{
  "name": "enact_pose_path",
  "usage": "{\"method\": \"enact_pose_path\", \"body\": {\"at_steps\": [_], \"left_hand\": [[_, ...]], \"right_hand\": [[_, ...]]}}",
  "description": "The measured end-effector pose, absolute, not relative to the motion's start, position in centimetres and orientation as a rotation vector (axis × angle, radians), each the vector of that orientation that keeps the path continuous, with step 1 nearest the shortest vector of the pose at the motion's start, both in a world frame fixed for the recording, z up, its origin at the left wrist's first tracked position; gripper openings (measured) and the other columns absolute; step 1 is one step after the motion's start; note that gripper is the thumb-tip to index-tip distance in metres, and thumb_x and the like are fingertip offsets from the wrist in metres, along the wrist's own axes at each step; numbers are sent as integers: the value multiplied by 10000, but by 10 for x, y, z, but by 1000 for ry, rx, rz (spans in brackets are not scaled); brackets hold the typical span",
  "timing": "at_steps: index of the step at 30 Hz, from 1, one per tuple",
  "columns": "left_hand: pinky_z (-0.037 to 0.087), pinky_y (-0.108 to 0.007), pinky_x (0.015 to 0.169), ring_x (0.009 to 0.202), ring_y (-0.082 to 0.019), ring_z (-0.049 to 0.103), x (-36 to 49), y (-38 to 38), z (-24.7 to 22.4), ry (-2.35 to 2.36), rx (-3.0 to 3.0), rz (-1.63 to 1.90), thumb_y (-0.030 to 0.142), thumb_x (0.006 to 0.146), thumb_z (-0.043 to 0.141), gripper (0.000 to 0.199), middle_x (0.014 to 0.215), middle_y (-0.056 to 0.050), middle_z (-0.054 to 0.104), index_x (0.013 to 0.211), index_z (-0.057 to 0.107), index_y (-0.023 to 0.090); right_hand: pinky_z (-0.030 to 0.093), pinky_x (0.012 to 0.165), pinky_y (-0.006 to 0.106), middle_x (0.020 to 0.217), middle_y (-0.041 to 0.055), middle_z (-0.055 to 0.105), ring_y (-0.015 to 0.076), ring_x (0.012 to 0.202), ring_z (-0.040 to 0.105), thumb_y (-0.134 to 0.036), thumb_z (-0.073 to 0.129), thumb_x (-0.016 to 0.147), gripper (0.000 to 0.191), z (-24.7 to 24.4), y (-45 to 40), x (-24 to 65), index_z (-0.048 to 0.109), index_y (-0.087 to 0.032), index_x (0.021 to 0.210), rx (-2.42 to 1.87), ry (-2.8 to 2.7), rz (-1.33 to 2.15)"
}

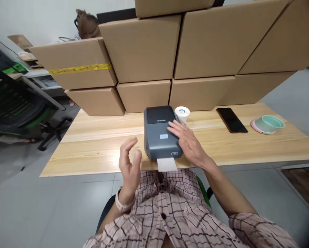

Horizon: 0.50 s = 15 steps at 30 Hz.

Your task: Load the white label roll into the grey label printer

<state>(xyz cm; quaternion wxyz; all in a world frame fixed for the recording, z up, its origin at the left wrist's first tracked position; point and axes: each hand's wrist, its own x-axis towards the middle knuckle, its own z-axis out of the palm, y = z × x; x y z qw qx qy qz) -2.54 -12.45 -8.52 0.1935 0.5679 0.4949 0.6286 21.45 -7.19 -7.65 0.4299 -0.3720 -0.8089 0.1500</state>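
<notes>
A dark grey label printer (158, 145) stands near the front edge of the wooden table, its top cover down. A white label strip (167, 165) sticks out of its front, reaching past the table edge. My right hand (187, 139) lies along the printer's right side and top with fingers stretched out. To the left of the printer, my left hand (130, 163) is raised with fingers curved and the thumb apart, holding nothing. Just behind my right hand stands a white label roll (182, 113), partly hidden by the fingers.
Cardboard boxes (144, 48) are stacked along the back of the wooden table (97, 144). On the right lie a dark phone (232, 120) and a mint-green bowl (269, 123) on a pink coaster. A black and green office chair (17, 106) stands at the left.
</notes>
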Motion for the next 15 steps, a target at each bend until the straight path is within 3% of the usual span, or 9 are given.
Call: {"method": "enact_pose_path", "body": {"at_steps": [3,6,11,15], "left_hand": [[323,-499,1265,1507,-277,434,-17,-96,-85,1316,1602,1629,374,986,621,433,1566,-95,522,1408,593,278],[226,-518,1309,1571,-299,329,-5,-79,-91,1272,1547,1488,396,963,657,576,1658,-100,413,1505,498,281],[378,-461,1256,1555,-318,364,9,-80,-102,1201,1348,1458,423,967,643,730,1671,-96,384,1614,322,317],[389,-454,1254,1571,-336,335,10,-81,-102,1219,1361,1456,479,966,636,808,1702,-98,324,1649,231,329]], "right_hand": [[283,1282,614,1648,30,457,229,1574,343,-347,311,1118,458,-92,-80,214,483,-329,1542,-985,-2047,303],[283,1284,598,1637,43,472,223,1567,359,-294,338,1108,453,-93,-78,214,500,-307,1531,-1006,-2054,258],[294,1279,588,1618,44,501,228,1553,386,-268,347,1095,451,-94,-80,212,523,-291,1510,-1027,-2047,233],[322,1261,571,1552,42,580,238,1527,429,-248,314,1085,454,-100,-81,206,580,-284,1452,-1043,-1969,197]]}}
